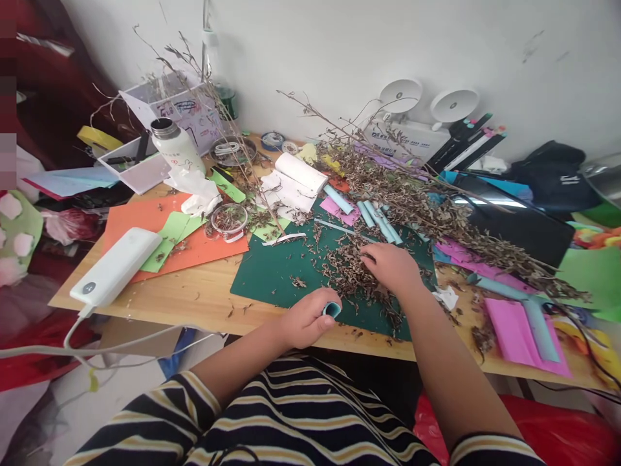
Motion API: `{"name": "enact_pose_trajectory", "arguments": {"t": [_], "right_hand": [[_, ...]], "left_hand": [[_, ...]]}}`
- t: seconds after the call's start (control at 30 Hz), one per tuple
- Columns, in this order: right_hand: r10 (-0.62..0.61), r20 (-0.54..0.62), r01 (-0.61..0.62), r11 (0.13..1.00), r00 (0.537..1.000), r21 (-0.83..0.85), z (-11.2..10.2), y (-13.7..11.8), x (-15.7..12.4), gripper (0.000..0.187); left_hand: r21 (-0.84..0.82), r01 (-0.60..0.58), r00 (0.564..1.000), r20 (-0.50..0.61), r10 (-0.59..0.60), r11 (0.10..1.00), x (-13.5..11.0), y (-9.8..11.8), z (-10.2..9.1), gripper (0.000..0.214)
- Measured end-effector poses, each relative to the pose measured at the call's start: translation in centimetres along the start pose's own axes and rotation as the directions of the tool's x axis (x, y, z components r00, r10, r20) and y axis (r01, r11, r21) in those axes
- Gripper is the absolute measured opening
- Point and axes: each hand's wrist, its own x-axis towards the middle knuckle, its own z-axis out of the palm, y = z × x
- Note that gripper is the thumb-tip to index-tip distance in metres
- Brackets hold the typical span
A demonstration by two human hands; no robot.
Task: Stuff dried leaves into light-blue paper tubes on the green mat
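My left hand [310,319] is wrapped round a light-blue paper tube [332,310], whose open end faces up near the table's front edge. My right hand [391,265] rests at the heap of dried leaves [352,272] on a dark green cutting mat [272,272]. Its fingertips are among the leaves and bent together; whether they pinch any leaf is hidden. Several more rolled light-blue paper tubes [383,223] lie just beyond that hand. Behind them stretches a large bundle of dried leafy stems [412,194].
A white power bank [116,266] with a cable lies at the left on orange paper [213,246]. An uncapped white bottle [177,145] stands behind it. A roll of white paper [301,171] lies mid-table. At the right are pink paper [504,330] and a dark tablet [524,226].
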Motion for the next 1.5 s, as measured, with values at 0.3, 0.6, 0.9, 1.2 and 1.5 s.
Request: {"name": "enact_pose_trajectory", "arguments": {"t": [0.3, 0.6, 0.9, 1.2, 1.5], "right_hand": [[0.175, -0.253, -0.127, 0.972, 0.952, 0.197, -1.2, -0.8, -1.8, 0.025], [0.267, -0.333, -0.167, 0.939, 0.904, 0.301, -0.5, -0.4, -2.3, 0.023], [-0.079, -0.451, 0.328, 0.798, 0.889, 0.506, -2.8, -6.3, -5.6, 0.006], [-0.368, -0.409, 0.518, 0.776, 0.835, 0.359, -2.7, -6.2, -6.5, 0.012], [-0.416, -0.344, 0.526, 0.778, 0.842, 0.345, -3.9, -6.0, -6.3, 0.016]], "left_hand": [[-0.004, 0.158, 0.987, 0.037, -0.158, 0.987, -0.1, 0.9, -0.3, 0.027], [0.092, 0.129, 0.991, -0.048, -0.125, 0.987, 0.0, 0.8, 0.1, 0.042], [0.144, 0.083, 0.995, -0.070, -0.074, 0.986, 0.0, 0.4, 0.9, 0.045], [0.148, 0.047, 0.997, -0.067, -0.037, 0.988, 0.1, 0.3, 0.9, 0.040], [0.154, 0.012, 0.998, -0.065, -0.002, 0.988, 0.0, -0.1, 0.8, 0.034]]}}
